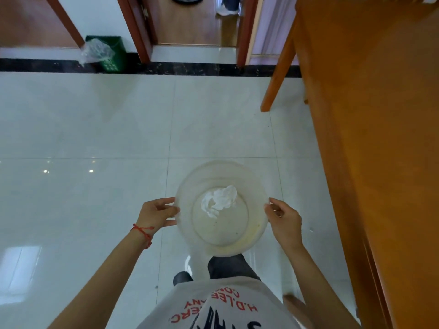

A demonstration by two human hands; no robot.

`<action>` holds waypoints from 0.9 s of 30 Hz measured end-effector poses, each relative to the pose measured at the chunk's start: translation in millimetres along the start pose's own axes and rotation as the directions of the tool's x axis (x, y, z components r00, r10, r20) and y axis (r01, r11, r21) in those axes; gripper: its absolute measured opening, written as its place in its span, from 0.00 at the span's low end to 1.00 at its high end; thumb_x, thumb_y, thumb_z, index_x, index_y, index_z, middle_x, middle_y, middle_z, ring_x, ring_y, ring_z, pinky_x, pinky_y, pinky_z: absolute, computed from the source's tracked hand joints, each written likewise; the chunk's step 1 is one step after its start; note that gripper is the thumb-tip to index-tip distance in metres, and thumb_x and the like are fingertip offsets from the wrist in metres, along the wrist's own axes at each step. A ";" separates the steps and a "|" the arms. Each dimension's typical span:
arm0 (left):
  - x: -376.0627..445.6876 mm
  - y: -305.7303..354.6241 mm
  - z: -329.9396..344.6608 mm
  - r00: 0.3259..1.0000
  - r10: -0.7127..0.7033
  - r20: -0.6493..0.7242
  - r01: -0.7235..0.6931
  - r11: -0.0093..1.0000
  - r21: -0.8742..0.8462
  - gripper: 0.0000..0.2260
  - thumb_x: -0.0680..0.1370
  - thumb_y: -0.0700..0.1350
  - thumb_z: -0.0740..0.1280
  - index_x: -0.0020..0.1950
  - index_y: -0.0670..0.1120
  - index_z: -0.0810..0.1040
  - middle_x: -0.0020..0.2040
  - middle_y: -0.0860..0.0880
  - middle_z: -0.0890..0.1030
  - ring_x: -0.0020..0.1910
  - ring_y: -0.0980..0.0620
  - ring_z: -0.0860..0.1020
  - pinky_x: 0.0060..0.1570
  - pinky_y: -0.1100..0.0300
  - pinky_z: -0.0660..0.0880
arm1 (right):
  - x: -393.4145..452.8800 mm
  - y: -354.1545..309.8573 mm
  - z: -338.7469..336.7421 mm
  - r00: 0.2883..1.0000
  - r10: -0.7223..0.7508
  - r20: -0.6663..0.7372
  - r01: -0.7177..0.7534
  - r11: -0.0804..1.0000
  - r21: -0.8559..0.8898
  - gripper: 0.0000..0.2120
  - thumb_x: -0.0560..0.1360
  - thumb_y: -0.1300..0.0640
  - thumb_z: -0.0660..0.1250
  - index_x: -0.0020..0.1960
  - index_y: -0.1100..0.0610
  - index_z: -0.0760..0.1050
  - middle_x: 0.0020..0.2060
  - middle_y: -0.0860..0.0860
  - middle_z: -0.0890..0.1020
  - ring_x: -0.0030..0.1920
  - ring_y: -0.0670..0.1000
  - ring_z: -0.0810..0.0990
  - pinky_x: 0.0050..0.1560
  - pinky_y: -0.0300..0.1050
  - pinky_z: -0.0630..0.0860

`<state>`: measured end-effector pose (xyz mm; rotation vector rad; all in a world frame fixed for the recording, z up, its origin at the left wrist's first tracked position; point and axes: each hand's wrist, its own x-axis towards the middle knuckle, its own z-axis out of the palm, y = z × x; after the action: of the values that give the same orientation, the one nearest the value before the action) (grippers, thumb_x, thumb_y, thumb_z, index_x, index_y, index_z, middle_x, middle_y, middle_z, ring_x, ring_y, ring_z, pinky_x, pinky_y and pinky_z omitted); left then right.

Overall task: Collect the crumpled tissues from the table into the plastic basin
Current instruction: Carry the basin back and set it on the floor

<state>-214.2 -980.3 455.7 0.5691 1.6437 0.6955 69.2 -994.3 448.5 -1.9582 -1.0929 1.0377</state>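
Observation:
I hold a round translucent plastic basin [257, 193] in front of me above the white tiled floor. My left hand [155, 213] grips its left rim and my right hand [285, 220] grips its right rim. White crumpled tissue [219, 200] lies inside the basin, toward its far side. The orange wooden table [370, 115] stands to my right; the part of its top that I see bears no tissues.
A green bin [111, 53] lined with a clear plastic bag stands against the far wall at the left. An open doorway [194, 24] with red-brown frames lies straight ahead. A table leg [276, 79] reaches the floor ahead on the right.

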 end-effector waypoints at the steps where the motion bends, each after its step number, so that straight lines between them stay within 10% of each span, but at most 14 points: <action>1: 12.9 14.3 5.1 1.000 0.000 -0.005 0.000 1.000 0.000 0.16 0.71 0.30 0.66 0.59 0.35 0.75 0.43 0.40 0.81 0.40 0.45 0.79 0.33 0.62 0.81 | 19.2 -7.6 1.2 1.000 -0.002 0.002 0.002 1.000 -0.008 0.14 0.74 0.59 0.66 0.58 0.60 0.76 0.39 0.47 0.79 0.40 0.41 0.77 0.47 0.37 0.77; 6: 70.1 84.3 27.8 1.000 0.011 -0.014 -0.010 1.000 0.006 0.16 0.71 0.31 0.66 0.58 0.36 0.76 0.42 0.43 0.81 0.39 0.47 0.80 0.31 0.64 0.80 | 100.9 -48.1 3.4 1.000 -0.018 0.007 0.018 1.000 -0.016 0.14 0.74 0.59 0.66 0.59 0.61 0.76 0.43 0.52 0.80 0.41 0.42 0.77 0.40 0.23 0.74; 13: 152.7 168.3 45.8 1.000 0.011 0.013 -0.011 0.999 0.035 0.15 0.71 0.30 0.66 0.58 0.36 0.76 0.39 0.46 0.80 0.39 0.49 0.79 0.29 0.66 0.79 | 197.8 -98.8 20.5 1.000 0.008 -0.021 -0.009 0.999 -0.044 0.14 0.74 0.59 0.66 0.58 0.61 0.76 0.41 0.52 0.80 0.39 0.43 0.77 0.47 0.42 0.77; 27: 355.6 363.7 61.4 0.995 0.007 0.098 -0.019 0.993 0.118 0.16 0.71 0.30 0.67 0.59 0.35 0.75 0.39 0.45 0.80 0.38 0.49 0.79 0.29 0.65 0.80 | 403.2 -209.4 86.1 0.992 0.074 -0.106 -0.075 0.997 -0.003 0.14 0.75 0.59 0.65 0.59 0.61 0.76 0.45 0.52 0.79 0.45 0.50 0.77 0.51 0.42 0.74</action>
<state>-220.1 -468.1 461.8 0.6892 1.5982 0.5730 53.9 -532.2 452.1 -2.0489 -0.9739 0.9583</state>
